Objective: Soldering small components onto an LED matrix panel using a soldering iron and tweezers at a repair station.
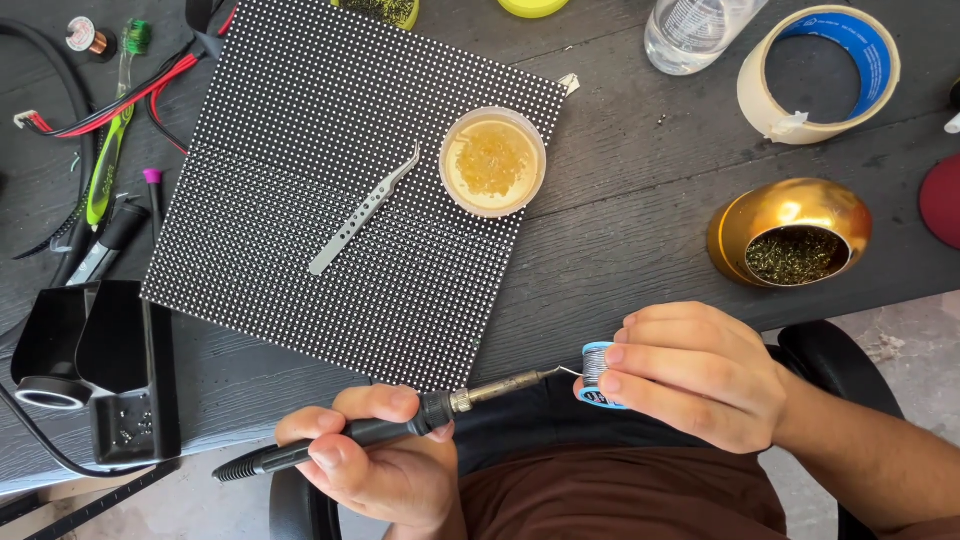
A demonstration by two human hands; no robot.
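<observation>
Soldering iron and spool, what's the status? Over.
Left hand grips soldering iron; right hand holds solder spool. Iron tip meets the spool's wire. Dotted panel, tweezers beyond, nothing between.

We have one view only — from the head, looking almost straight down over the near edge of the dark desk (640, 190). It sits close: our lap and both hands fill the bottom of the frame, the left hand (385, 465) and right hand (690, 375) just below us. The far side of the desk is cut off at the top — nothing beyond it shows.
</observation>
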